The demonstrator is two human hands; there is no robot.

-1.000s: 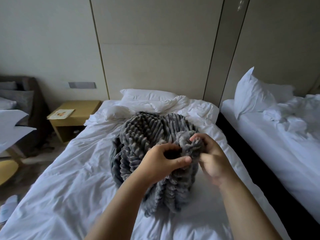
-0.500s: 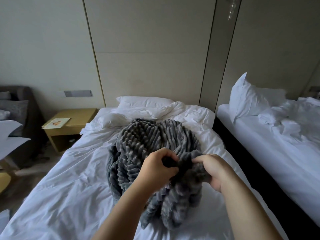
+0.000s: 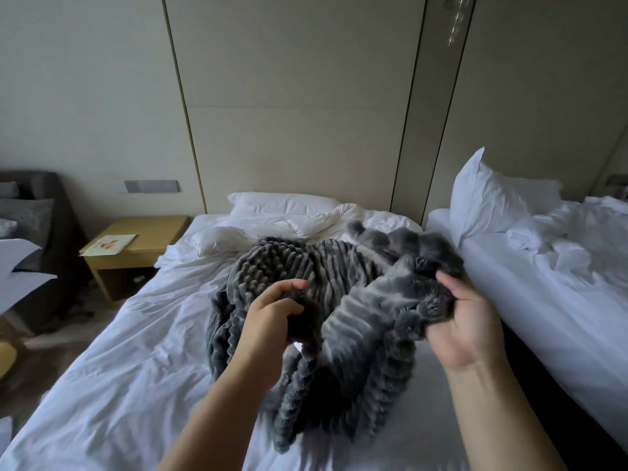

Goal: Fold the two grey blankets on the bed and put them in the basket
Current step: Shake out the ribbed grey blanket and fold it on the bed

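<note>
As the person stands at the near end of the bed [image 3: 136, 351], both hands have hold of the grey blanket [image 3: 306, 266]. It is a soft, bumpy heap in the middle of the bed, a bit closer to the right edge. I cannot tell if the heap is one blanket or two. The left hand [image 3: 272, 314] has its fingers curled tight round a fold near the middle of the heap. The right hand [image 3: 465, 321] is turned palm up by the right edge of the bed, and its fingers and thumb squeeze a thick bunch of the blanket. That bunch is lifted off the bed, and the part between the two hands hangs in a loose band. A white pillow [image 3: 282, 203] lies flat at the far edge, by the wall. Past the right edge there is a dark gap and then another bed [image 3: 560, 300] with a big pillow [image 3: 492, 202] standing up. Past the far left corner sits a small wooden table [image 3: 142, 232] with a paper [image 3: 110, 243] on top.
</note>
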